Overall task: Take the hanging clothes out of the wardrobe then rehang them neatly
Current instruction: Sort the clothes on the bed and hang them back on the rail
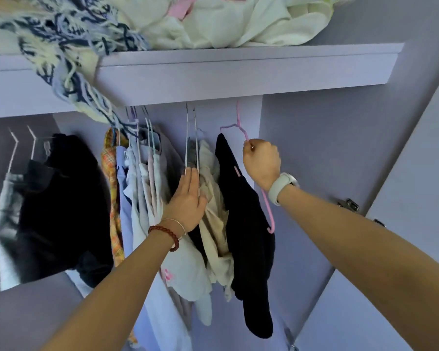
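Under the lilac wardrobe shelf (238,72), at its right end, the thin pink plastic hanger (241,129) is gripped near its neck by the curled fingers of the right hand (260,160), with the dark navy garment (246,224) draped on it. The left hand (188,198) is pressed flat, fingers straight, against the neighbouring cream garment (213,219). The hook is best settled squarely while the neighbours are held aside, so nothing gets bunched.

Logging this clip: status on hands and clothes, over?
Right hand grips pink hanger carrying dark garment. Left hand flat, pressing beige clothes aside. Nothing blocking.
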The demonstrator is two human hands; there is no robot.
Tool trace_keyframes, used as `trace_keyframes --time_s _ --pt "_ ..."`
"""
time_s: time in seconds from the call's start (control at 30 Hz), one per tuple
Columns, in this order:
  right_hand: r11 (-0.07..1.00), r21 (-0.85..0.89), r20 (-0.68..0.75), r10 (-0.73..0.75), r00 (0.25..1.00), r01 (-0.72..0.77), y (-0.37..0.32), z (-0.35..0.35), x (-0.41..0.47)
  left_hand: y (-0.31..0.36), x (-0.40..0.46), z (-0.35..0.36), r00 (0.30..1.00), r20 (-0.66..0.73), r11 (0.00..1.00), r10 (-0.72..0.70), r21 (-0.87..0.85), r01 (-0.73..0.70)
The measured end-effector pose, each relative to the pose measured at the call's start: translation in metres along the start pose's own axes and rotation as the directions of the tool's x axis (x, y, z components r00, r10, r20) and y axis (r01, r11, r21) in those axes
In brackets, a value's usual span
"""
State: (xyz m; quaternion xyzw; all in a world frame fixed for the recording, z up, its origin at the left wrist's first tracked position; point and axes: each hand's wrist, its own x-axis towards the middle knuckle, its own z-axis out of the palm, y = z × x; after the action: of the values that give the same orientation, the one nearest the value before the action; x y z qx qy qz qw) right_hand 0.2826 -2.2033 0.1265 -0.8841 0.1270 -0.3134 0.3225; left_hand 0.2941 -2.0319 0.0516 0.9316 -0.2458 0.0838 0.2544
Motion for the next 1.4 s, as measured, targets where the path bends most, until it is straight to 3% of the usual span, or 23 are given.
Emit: trace_keyframes --time_s 0.3,0.6,0.87,1.1,1.23,1.4 --pt "0.990 0.040 -0.056 -0.135 0.989 0.138 -0.015 0.049 0.030 -0.007 -0.001 0.010 0.999 -0.036 0.998 -0.016 -0.069 0.013" --pt "0.977 0.210 0.092 -0.055 0.994 0.034 0.000 0.086 0.041 -0.008 -0.003 0.012 0.998 -0.063 0.987 -0.028 -0.163 0.017" --pt "0.880 0.475 0.316 -0.150 0.937 -0.019 0.008 0.086 -0.021 -0.005 -0.009 0.019 0.993 -0.104 0.961 -0.060 -0.273 0.030" --pt "0.944 0.321 0.350 -0.190 0.917 0.073 0.022 0.089 -0.048 -0.009 -0.006 0.023 0.997 -0.067 0.935 -0.042 -0.355 0.015" --pt "0.889 0.453 0.385 -0.123 0.915 -0.071 0.014 0.077 -0.056 -0.008 -0.004 0.026 0.994 -0.104 0.903 -0.035 -0.429 -0.013" --pt "0.815 0.514 0.363 0.076 0.929 -0.268 0.055 0.040 -0.103 0.004 -0.041 0.040 0.951 -0.285 0.885 -0.120 -0.465 -0.028"
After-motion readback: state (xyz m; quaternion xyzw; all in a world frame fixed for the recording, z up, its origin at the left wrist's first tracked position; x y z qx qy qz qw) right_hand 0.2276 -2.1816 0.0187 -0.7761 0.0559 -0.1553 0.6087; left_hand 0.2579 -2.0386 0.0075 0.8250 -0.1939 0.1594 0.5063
